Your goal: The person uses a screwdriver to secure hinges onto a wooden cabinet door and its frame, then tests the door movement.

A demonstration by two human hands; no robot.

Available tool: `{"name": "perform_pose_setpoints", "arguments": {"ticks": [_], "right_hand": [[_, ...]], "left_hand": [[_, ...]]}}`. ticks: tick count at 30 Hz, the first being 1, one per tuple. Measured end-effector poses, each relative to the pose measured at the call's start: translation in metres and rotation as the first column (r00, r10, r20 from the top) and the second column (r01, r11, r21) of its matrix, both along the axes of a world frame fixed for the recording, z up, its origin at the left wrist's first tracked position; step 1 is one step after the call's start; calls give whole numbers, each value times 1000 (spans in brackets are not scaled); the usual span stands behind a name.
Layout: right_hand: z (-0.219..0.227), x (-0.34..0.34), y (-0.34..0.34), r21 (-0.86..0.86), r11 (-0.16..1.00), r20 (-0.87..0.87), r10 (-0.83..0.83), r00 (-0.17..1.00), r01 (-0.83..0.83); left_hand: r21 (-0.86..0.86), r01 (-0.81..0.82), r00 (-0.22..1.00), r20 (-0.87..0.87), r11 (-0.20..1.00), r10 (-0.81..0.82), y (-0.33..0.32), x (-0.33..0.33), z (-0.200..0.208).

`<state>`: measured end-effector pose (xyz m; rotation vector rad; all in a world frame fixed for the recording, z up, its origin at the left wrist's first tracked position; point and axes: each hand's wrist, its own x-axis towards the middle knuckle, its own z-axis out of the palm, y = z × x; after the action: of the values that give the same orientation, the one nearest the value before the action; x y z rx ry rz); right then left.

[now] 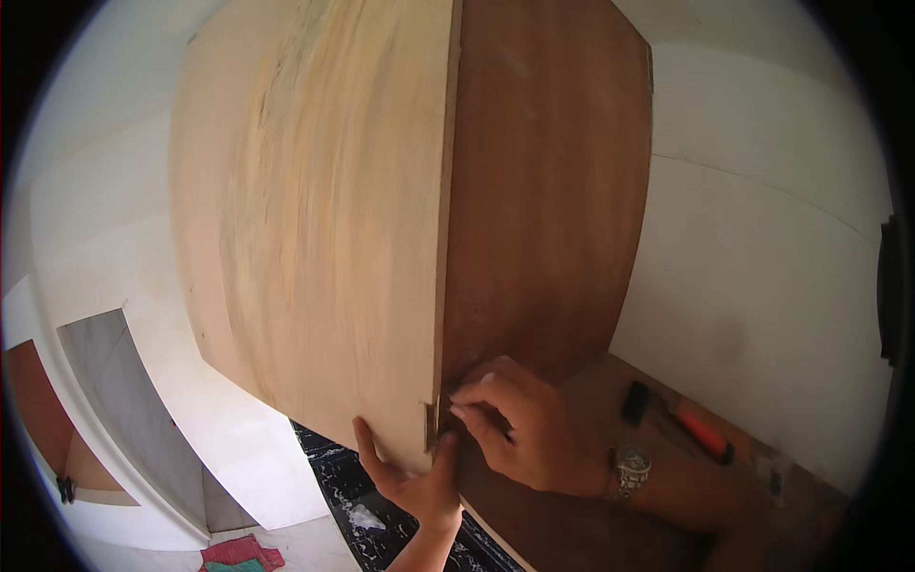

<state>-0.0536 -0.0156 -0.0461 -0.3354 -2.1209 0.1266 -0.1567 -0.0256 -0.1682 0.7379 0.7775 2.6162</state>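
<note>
At lower centre, the left hand (419,488) clasps the bottom corner of a wooden panel (329,219) that reaches the top; the right hand (522,418) pinches thumb and fingertip together beside a small metal plate (429,431), anything between them hidden. A red-handled tool (701,431) lies lower right.

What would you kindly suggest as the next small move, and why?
Perhaps press gently on the small fitting to check its seating: the right hand has its fingertips beside it, and the left hand touches the lower corner of the pale panel.
</note>
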Motion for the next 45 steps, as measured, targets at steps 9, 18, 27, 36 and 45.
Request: {"name": "perform_pose_setpoints", "arguments": {"ticks": [9, 18, 27, 36, 45], "right_hand": [[-9, 3, 6, -51, 998, -10, 20, 1000, -21], [-17, 2, 9, -71, 995, -61, 65, 996, -69], [-20, 6, 10, 137, 988, 49, -75, 996, 68], [2, -4, 0, 41, 986, 136, -163, 977, 159], [-5, -8, -1, -31, 990, 109, -135, 985, 139]], "left_hand": [[-33, -107, 984, -146, 994, 101, 11, -5, -30], [87, -110, 978, -170, 990, 124, 17, -5, -42], [46, -212, 927, -307, 976, 216, 27, -6, -64], [-17, -167, 937, -314, 986, 153, 21, -17, -65], [-83, -183, 920, -365, 980, 141, 17, -20, -61]]}}
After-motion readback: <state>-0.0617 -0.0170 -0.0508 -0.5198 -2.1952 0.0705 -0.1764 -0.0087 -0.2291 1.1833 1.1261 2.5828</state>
